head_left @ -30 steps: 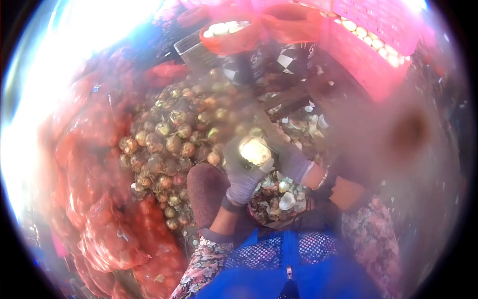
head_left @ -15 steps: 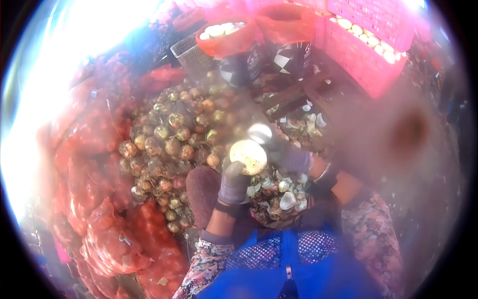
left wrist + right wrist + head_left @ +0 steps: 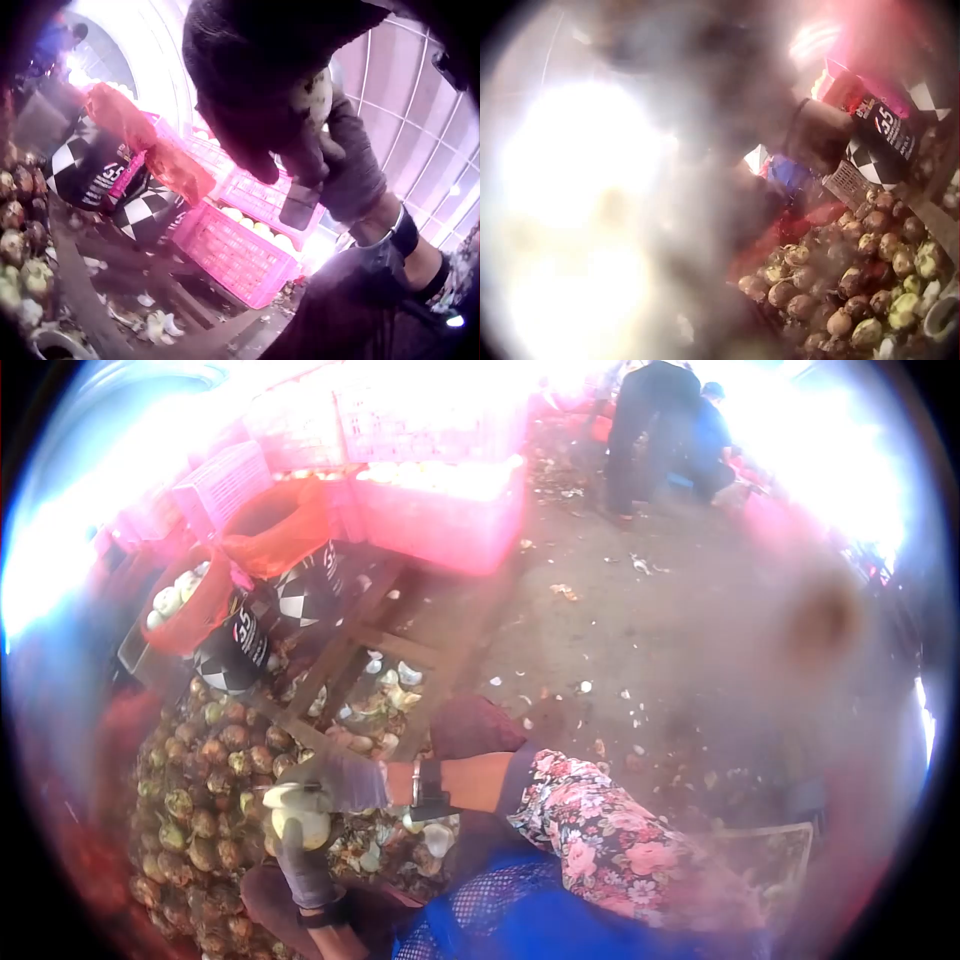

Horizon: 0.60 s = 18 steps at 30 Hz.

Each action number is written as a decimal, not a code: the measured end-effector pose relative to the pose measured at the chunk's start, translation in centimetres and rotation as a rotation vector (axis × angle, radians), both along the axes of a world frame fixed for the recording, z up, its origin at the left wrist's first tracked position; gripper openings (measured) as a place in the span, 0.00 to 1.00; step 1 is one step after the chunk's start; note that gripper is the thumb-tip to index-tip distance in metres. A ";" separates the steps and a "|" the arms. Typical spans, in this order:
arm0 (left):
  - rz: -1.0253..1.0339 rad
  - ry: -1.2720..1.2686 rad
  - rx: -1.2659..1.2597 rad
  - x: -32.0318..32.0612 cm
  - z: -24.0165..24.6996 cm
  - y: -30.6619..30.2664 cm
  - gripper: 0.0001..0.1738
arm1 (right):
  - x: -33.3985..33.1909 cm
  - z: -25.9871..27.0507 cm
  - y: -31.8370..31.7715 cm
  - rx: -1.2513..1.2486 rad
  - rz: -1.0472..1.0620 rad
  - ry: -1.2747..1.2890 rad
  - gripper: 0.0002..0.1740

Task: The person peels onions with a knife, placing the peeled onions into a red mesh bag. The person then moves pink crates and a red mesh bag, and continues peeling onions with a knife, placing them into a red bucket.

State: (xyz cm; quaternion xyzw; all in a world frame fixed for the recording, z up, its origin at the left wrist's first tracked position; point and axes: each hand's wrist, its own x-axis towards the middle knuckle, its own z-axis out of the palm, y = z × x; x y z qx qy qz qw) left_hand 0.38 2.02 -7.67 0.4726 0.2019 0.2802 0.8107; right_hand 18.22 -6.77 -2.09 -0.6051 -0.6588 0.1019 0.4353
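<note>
A pale, peeled onion [image 3: 308, 828] is gripped by my gloved left hand [image 3: 303, 872], thumb up along its side. My gloved right hand [image 3: 350, 782] works against its top, where a whitish piece [image 3: 286, 796] sits by the fingertips. In the left wrist view the same onion [image 3: 316, 101] shows dark specks and is partly covered by both hands. A short, flat-ended dark tool [image 3: 300, 207] projects below the right fingers; its exact kind I cannot tell. The right wrist view is mostly blurred by glare and the near hand.
Unpeeled onions [image 3: 205, 810] are heaped on the left. Beyond them stand checkered buckets [image 3: 230, 650] with red liners, one holding peeled onions [image 3: 172, 598], and pink crates [image 3: 450, 520]. Peel scraps [image 3: 435, 840] lie by the lap and around a wooden frame [image 3: 400, 645]. People [image 3: 655, 435] are farther off.
The head view has swung to the right, so buckets and onion heap now appear farther left. Both hands stay together at the onion; the right hand has come back against its top.
</note>
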 end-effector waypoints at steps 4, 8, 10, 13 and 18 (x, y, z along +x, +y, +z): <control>0.132 0.029 0.092 -0.2 0.3 -2.0 0.31 | -0.5 -3.3 1.7 -0.176 0.125 0.869 0.28; 0.275 0.061 0.068 -1.2 1.5 -1.9 0.24 | 1.6 -3.7 1.8 -0.242 -0.051 0.355 0.35; 0.247 0.115 0.285 -2.1 -0.3 0.4 0.20 | 0.4 -1.2 0.7 -0.340 -0.090 0.027 0.35; 0.313 0.198 0.423 -2.8 1.2 0.2 0.28 | -3.4 -2.2 1.6 -0.106 -0.030 -0.378 0.39; 0.277 0.209 0.579 0.6 0.6 -0.9 0.30 | -3.3 -1.8 0.1 -0.280 -0.150 -0.629 0.37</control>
